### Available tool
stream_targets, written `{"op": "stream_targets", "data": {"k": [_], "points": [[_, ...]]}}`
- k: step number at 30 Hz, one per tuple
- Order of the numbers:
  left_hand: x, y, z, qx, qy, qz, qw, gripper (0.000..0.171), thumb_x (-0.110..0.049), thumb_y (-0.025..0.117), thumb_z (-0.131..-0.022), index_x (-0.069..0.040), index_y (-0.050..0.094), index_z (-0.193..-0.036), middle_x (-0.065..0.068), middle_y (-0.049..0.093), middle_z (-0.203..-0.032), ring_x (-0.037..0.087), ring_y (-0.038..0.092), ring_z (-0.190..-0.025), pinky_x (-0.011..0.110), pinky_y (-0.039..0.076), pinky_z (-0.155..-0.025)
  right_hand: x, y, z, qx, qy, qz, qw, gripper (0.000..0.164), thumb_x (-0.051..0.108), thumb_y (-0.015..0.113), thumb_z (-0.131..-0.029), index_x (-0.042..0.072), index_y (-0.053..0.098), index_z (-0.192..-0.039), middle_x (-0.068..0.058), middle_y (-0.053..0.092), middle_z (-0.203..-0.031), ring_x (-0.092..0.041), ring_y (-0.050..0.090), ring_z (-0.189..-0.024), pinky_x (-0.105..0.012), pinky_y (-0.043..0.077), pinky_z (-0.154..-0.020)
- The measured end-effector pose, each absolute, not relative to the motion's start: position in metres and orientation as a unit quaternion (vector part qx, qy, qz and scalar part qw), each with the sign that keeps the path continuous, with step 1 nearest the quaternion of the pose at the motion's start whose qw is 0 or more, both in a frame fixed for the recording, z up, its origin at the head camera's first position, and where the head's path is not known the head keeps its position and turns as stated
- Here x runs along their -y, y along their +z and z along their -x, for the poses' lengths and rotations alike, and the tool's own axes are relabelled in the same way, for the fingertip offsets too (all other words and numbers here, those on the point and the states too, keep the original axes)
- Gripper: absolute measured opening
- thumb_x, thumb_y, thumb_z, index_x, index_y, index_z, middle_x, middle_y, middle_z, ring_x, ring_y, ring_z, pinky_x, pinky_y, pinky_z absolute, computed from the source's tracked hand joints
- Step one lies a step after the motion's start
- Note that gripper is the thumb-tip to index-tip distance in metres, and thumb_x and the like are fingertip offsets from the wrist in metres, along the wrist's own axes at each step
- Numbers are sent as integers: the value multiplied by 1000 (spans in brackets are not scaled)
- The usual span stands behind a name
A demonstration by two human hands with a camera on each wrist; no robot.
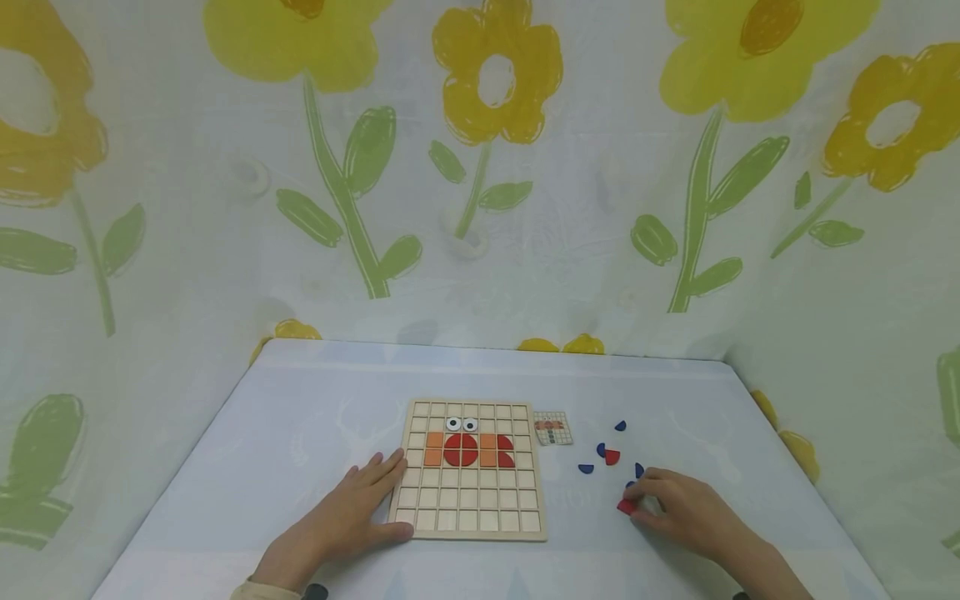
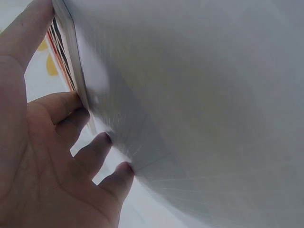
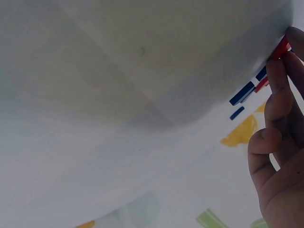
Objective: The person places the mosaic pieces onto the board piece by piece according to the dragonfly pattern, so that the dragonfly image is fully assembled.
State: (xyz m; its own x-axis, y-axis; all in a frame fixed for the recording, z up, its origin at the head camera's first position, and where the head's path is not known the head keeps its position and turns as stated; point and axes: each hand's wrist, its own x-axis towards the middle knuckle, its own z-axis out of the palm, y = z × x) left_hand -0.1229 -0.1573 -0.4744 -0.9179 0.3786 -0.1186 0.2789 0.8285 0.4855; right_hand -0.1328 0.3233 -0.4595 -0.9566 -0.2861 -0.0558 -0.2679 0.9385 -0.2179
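A wooden grid board point(image 1: 480, 536) lies on the table, bearing two eye discs point(image 1: 461, 424), a red circle made of quarter pieces point(image 1: 452, 454), orange pieces point(image 1: 433, 450) and two red quarter pieces point(image 1: 505, 458) on the right. My left hand point(image 1: 348, 508) rests with spread, straight fingers along the board's left edge, thumb at its lower corner. In the left wrist view, fingertips point(image 2: 76, 100) touch the board's side. My right hand point(image 1: 686, 510) pinches a red quarter piece point(image 1: 626, 507) between thumb and fingers, close over the table. That red piece point(image 3: 281, 48) also shows in the right wrist view.
Right of the board lies a small pattern card point(image 1: 553, 427) showing a similar grid figure. Between card and right hand are several loose blue pieces point(image 1: 586, 469) and another red piece point(image 1: 612, 457). A flower-print cloth point(image 1: 525, 250) hangs behind the table.
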Motion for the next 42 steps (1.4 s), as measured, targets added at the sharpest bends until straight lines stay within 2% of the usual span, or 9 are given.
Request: {"op": "stream_targets", "data": {"k": [10,18,24,29,36,42], "points": [[158,-472,122,-948,244,-175,104,101,-68,71,-81,-9,39,-157,1,28,-166,34,19,-153,58,15,-124,-320,-457,137,-978,-108,179,25,20,29,89,-78,37,76,-92,27,54,-81,3,52,-75,-18,55,-71],[157,-472,122,-948,244,-174,108,102,-68,71,-80,-10,39,-157,0,27,-166,33,18,-154,58,15,-124,-303,-448,146,-960,-106,256,-43,20,32,86,-81,36,74,-96,22,64,-95,-4,62,-85,-24,60,-77],[157,-472,122,-948,243,-175,111,101,-68,71,-81,-9,39,-157,1,27,-166,35,18,-153,59,16,-123,-279,-437,160,-932,-125,326,-94,24,24,87,-80,30,76,-101,17,65,-98,-7,64,-84,-22,58,-71],[157,-471,121,-948,244,-170,112,101,-67,72,-80,-9,39,-156,2,27,-166,35,19,-153,59,16,-123,-253,-425,172,-913,-118,366,-133,26,25,87,-81,28,76,-105,15,66,-104,-5,64,-90,-23,59,-74],[157,-470,120,-949,245,-165,114,100,-66,72,-81,-11,39,-157,-1,28,-166,33,18,-154,57,16,-124,-209,-408,188,-894,-137,401,-144,24,24,82,-86,27,75,-109,14,67,-107,-4,64,-95,-23,59,-79],[158,-469,119,-946,253,-166,117,100,-65,73,-81,-11,38,-157,-1,27,-166,32,18,-154,57,16,-124,-176,-403,202,-882,-148,423,-148,25,22,83,-86,26,76,-110,13,67,-106,-5,64,-96,-22,58,-79]]}}
